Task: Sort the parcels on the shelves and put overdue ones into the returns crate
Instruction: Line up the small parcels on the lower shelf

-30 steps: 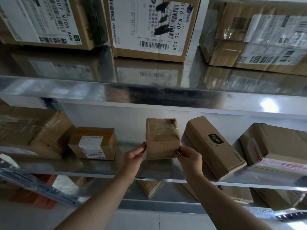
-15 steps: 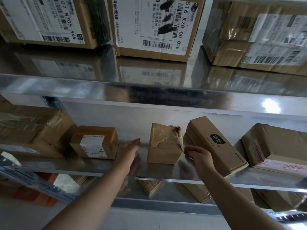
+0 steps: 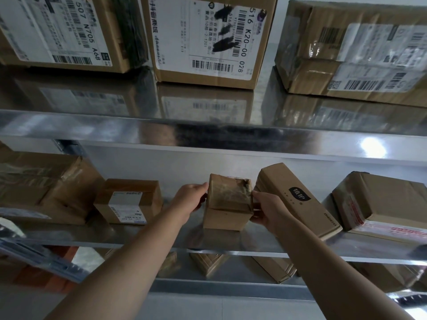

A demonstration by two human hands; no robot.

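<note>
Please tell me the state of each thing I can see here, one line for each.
Small taped brown cardboard parcel: upright on middle shelf, held on both sides.
Left hand: grips parcel's left side.
Right hand: grips parcel's right side.
Long brown carton with black logo: tilted, leaning.
Small brown box with white label: closed, flat.
</note>
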